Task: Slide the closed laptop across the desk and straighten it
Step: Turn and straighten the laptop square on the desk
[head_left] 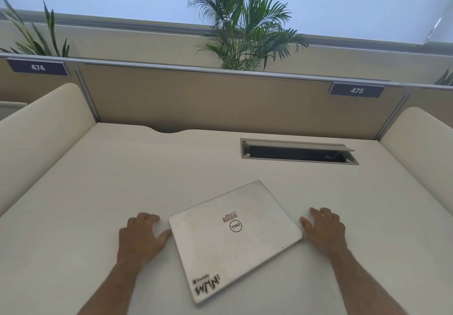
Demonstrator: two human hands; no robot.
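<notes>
Both hands are flat on the desk, fingers spread, gripping nothing: the left hand has its thumb touching the laptop's left corner, the right hand rests its thumb against the right corner. The closed silver laptop lies between them, skewed at an angle. Beyond it sits an open cable hatch, then the partition.

We are seeing bare worktop lying open left of, beyond and right of the skewed laptop. The open cable hatch is interrupting the far right (its lid is tilting up). The side dividers and back panel are walling in the edges.
</notes>
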